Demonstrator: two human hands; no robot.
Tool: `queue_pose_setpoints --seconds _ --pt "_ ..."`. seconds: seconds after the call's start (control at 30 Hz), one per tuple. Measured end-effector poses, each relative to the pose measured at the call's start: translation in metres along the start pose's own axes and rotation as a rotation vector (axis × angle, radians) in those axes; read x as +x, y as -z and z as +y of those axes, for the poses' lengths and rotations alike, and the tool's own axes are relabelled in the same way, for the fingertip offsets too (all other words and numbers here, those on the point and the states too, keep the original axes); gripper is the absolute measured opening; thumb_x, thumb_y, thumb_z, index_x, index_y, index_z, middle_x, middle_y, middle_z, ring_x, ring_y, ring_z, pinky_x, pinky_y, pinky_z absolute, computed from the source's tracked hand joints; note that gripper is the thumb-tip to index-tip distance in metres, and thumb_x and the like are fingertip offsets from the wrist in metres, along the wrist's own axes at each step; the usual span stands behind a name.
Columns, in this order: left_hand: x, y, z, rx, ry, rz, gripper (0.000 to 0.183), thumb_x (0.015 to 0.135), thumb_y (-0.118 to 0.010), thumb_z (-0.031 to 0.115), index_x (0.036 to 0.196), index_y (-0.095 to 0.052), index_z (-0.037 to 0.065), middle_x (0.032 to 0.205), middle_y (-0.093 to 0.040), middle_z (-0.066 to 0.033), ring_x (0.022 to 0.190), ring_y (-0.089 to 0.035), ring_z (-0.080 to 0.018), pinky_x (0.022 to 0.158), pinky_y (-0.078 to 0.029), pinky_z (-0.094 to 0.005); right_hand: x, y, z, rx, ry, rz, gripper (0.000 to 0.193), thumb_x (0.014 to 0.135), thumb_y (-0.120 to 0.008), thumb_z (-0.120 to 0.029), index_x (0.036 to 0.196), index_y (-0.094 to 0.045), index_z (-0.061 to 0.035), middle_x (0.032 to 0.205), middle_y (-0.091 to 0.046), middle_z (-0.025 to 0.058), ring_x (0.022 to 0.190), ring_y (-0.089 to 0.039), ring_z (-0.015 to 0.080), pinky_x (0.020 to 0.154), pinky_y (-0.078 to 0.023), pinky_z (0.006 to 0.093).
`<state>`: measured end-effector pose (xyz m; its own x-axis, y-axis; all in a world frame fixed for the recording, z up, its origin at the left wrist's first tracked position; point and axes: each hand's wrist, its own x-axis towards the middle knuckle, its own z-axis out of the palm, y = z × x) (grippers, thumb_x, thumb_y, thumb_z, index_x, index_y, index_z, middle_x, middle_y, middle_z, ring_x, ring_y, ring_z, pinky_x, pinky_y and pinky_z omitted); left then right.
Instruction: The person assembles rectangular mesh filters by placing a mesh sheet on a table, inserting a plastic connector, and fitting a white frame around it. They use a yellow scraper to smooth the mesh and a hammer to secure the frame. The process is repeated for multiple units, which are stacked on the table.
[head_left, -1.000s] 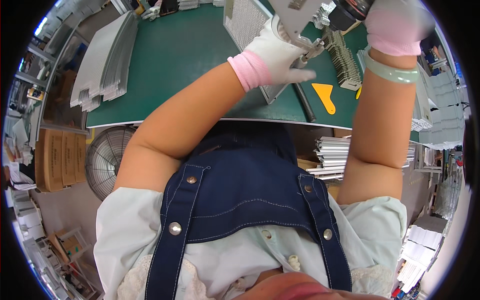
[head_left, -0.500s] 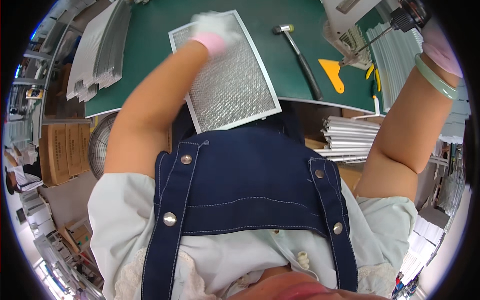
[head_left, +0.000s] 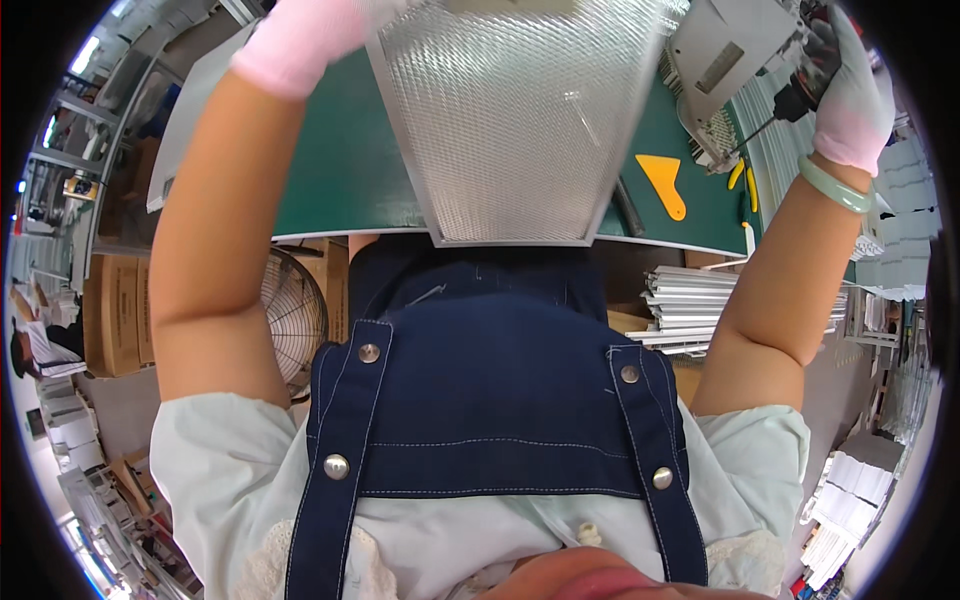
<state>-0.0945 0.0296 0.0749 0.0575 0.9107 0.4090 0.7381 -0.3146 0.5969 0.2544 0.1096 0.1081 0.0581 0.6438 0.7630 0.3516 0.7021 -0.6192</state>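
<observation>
A metal mesh filter panel (head_left: 510, 130) with a thin silver frame stands tilted up, its near edge at the table's front edge and its far end out of the picture. My left hand (head_left: 320, 35), in a white and pink glove, is at the panel's upper left edge and grips it; its fingertips are partly cut off by the picture's top. My gloved right hand (head_left: 855, 100) is closed around a black power screwdriver (head_left: 797, 98). The long bit slants down left, beside a grey machine (head_left: 722, 65). Behind the panel, a hammer (head_left: 628, 210) shows only its dark handle end.
On the green table (head_left: 340, 170) lie a yellow scraper (head_left: 664, 188) and yellow-handled pliers (head_left: 744, 185). Metal strips (head_left: 690, 305) are stacked below the table. A floor fan (head_left: 295, 315) and cardboard boxes (head_left: 118, 310) stand at the left. Another person (head_left: 45, 345) is far left.
The panel has gone from lying flat to being tilted up, now covering most of the hammer. My left hand has moved left to its edge. My right hand and the screwdriver have shifted slightly inward.
</observation>
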Motion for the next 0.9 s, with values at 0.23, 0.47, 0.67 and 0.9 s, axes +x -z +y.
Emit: queue_pose_setpoints --seconds 0.23,0.47,0.67,0.9 --pt "-0.113 -0.028 0.056 0.468 -0.213 -0.435 0.017 0.073 -0.075 0.014 0.08 -0.061 0.006 0.072 -0.06 -0.0132 0.07 -0.062 -0.0322 0.062 -0.048 -0.0427 -0.025 -0.042 0.019 0.252 0.057 0.167 0.025 0.091 -0.067 -0.016 0.113 -0.063 -0.0042 0.093 -0.063 0.0 0.08 -0.058 0.009 0.072 -0.046 0.0244" --pt "-0.122 -0.044 0.04 0.305 -0.444 -0.418 0.029 0.066 -0.077 0.007 0.089 -0.059 0.007 0.069 -0.056 -0.0079 0.064 -0.059 -0.0302 0.06 -0.046 -0.0405 -0.046 -0.073 0.036 0.307 0.049 0.193 0.024 0.093 -0.063 -0.017 0.113 -0.063 -0.0044 0.095 -0.064 0.0006 0.083 -0.059 0.0101 0.075 -0.047 0.0249" --pt "-0.116 -0.051 0.03 0.172 -0.463 -0.427 0.025 0.067 -0.076 0.006 0.086 -0.06 0.009 0.068 -0.057 -0.0079 0.064 -0.058 -0.0304 0.059 -0.045 -0.0399 -0.048 -0.077 0.04 0.322 0.06 0.197 0.023 0.094 -0.06 -0.017 0.113 -0.063 -0.0045 0.097 -0.065 0.0011 0.085 -0.06 0.011 0.077 -0.048 0.0252" --pt "-0.112 -0.057 0.032 0.102 -0.453 -0.391 0.022 0.068 -0.077 0.007 0.083 -0.061 0.009 0.069 -0.058 -0.0083 0.064 -0.058 -0.031 0.06 -0.045 -0.04 -0.048 -0.073 0.039 0.343 0.073 0.173 0.023 0.096 -0.056 -0.018 0.113 -0.063 -0.0047 0.099 -0.066 0.0017 0.088 -0.062 0.012 0.08 -0.049 0.0257"
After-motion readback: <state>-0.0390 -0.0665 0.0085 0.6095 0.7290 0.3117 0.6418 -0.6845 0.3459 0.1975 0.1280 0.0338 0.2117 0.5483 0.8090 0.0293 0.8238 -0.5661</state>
